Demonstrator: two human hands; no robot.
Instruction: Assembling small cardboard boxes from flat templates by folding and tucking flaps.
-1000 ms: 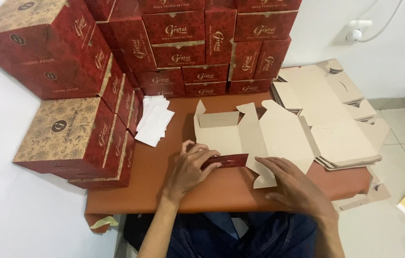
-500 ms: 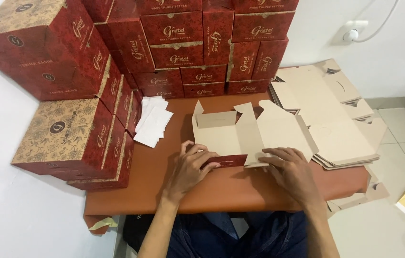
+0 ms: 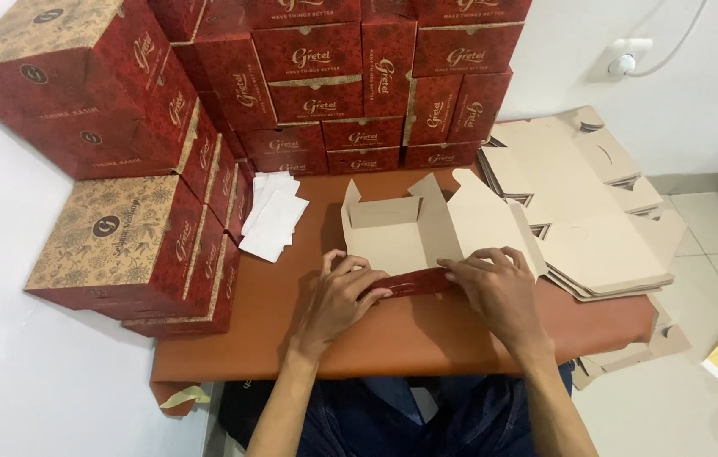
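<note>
red-and-tan patterned boxes [image 3: 325, 76] stacked behind and left; a half-folded box [image 3: 414, 228] centre; flat tan blanks [image 3: 579, 195] piled right.
</note>
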